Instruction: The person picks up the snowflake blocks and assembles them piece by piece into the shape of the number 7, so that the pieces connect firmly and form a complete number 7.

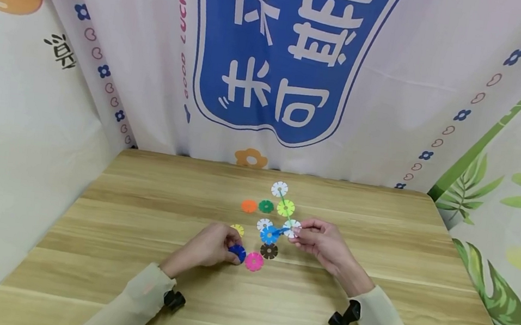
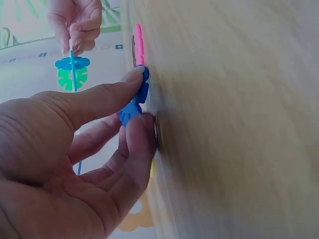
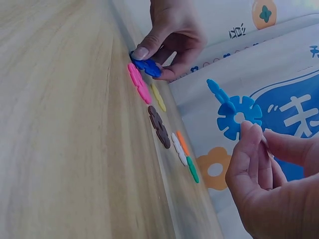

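Observation:
My left hand (image 1: 212, 245) pinches a dark blue notched plastic disc (image 1: 237, 253) between thumb and fingers, tilted at the tabletop beside a pink disc (image 1: 254, 261). The right wrist view shows that dark blue disc (image 3: 147, 66) gripped at its edge. My right hand (image 1: 328, 245) pinches a white disc (image 1: 292, 228), part of a joined string of discs held above the table. A light blue disc (image 1: 269, 234) belongs to this string, as do a yellow-green disc (image 1: 286, 207) and a white disc (image 1: 279, 188) at its far end. Fingers partly hide the gripped white disc.
Loose discs lie flat on the wooden table (image 1: 162, 193): orange (image 1: 248, 206), green (image 1: 266, 206), white (image 1: 262, 222), yellow (image 1: 238, 229) and brown (image 1: 269, 251). A printed curtain (image 1: 398, 93) hangs along the table's far edge. Each wrist wears a black camera.

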`<state>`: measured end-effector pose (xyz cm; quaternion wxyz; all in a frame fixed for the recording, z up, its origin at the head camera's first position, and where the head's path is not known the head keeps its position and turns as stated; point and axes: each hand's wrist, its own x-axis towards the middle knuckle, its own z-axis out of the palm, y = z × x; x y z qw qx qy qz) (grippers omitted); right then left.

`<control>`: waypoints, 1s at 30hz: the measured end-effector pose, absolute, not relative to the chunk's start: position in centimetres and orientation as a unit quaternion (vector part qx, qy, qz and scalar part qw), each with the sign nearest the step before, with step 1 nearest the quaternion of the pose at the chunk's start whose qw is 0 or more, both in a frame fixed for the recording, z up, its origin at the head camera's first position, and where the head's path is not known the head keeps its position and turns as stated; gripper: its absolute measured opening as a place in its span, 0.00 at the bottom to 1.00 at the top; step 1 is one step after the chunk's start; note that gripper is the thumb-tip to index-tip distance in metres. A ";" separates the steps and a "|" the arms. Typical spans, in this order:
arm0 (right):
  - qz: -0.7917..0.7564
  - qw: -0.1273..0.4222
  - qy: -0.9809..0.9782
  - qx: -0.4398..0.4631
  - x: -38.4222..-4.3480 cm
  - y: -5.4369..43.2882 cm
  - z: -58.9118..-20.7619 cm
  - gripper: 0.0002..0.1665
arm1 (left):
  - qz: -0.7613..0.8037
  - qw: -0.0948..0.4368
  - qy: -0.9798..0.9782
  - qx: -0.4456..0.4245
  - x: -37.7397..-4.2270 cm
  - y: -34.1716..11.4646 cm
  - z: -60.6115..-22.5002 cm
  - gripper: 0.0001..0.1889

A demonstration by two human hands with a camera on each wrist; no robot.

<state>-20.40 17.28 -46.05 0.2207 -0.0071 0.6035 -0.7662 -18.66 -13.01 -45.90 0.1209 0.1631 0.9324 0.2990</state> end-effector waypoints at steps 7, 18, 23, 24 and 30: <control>-0.768 0.220 0.601 -0.004 -20.6 17.3 -46.0 0.09 | 0.449 0.157 0.871 0.124 -19.0 -13.1 -45.6 0.04; -0.768 0.214 0.604 0.006 -21.0 17.5 -45.9 0.11 | 0.630 0.174 0.756 0.036 -19.1 -12.7 -45.1 0.13; -0.769 0.213 0.603 0.010 -21.0 17.6 -45.7 0.12 | 0.621 0.143 0.770 0.034 -19.0 -12.2 -45.4 0.12; -0.767 0.214 0.605 0.009 -21.0 17.7 -45.6 0.12 | 0.619 0.136 0.772 0.035 -18.9 -12.1 -45.5 0.12; -0.763 0.217 0.609 0.009 -20.8 17.7 -45.6 0.13 | 0.617 0.090 0.779 0.064 -18.4 -11.1 -45.5 0.08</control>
